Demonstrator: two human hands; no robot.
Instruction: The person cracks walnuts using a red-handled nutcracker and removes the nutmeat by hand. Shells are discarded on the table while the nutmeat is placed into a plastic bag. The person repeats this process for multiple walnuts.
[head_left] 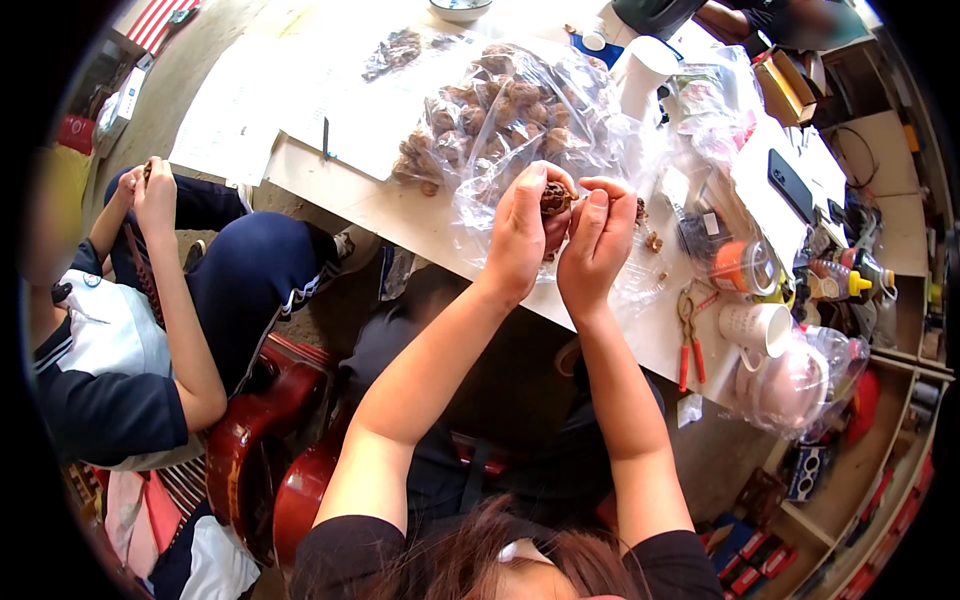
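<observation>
Over the table's near edge my two hands are close together. My left hand is closed round a brown walnut, whose dark, rough surface shows between thumb and fingers. My right hand is right beside it, thumb pressed against curled fingers; whatever is in that pinch is hidden. Just beyond my hands lies a big clear plastic bag of walnuts. Small brown shell bits are scattered on the table right of my right hand.
Red-handled pliers and a white mug stand to the right, near a jar with an orange lid. A dark phone lies farther back. At the left sits another person, hands raised round something small. Papers cover the table's left.
</observation>
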